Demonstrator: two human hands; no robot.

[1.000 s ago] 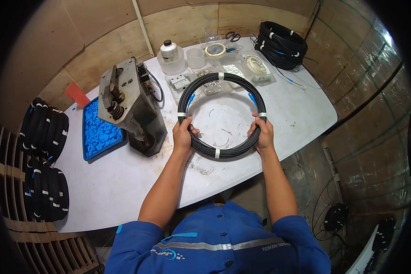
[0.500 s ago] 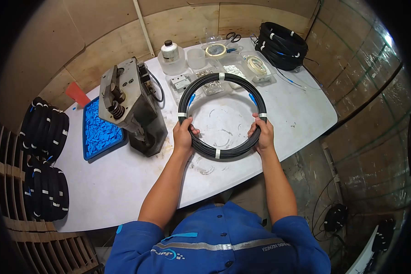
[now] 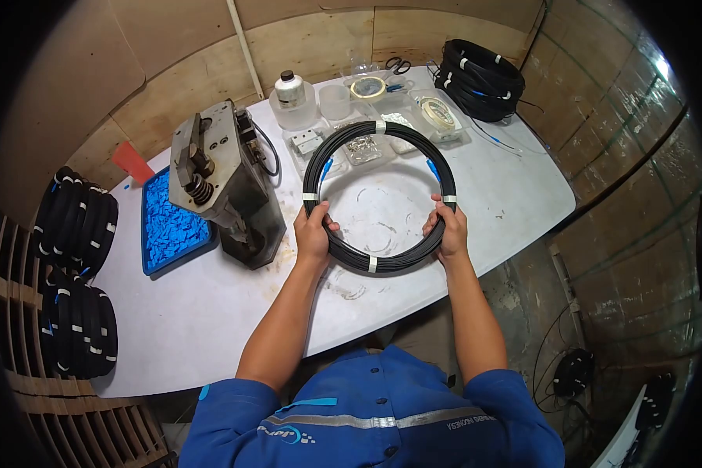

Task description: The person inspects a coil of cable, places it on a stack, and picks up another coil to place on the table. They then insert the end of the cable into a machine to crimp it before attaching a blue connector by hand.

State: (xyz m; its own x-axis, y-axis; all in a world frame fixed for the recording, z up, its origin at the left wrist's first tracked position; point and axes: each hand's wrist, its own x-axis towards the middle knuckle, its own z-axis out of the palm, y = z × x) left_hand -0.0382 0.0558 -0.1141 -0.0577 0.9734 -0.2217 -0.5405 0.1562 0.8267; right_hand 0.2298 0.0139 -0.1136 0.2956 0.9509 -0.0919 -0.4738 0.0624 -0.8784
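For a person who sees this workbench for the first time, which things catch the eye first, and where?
The large black cable coil, bound with white ties, is held at the middle of the white table, the left hand and right hand gripping its two sides. Left of it stands a grey metal machine, with a blue tray of small blue pieces beside it.

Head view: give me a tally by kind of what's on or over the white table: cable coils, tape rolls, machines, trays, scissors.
Cable coil, held by left hand and right hand: 1
Coil stack at the far corner, too packed to count singly: 1
Tape rolls: 2
Press machine: 1
Blue tray: 1
Scissors: 1
Total: 7
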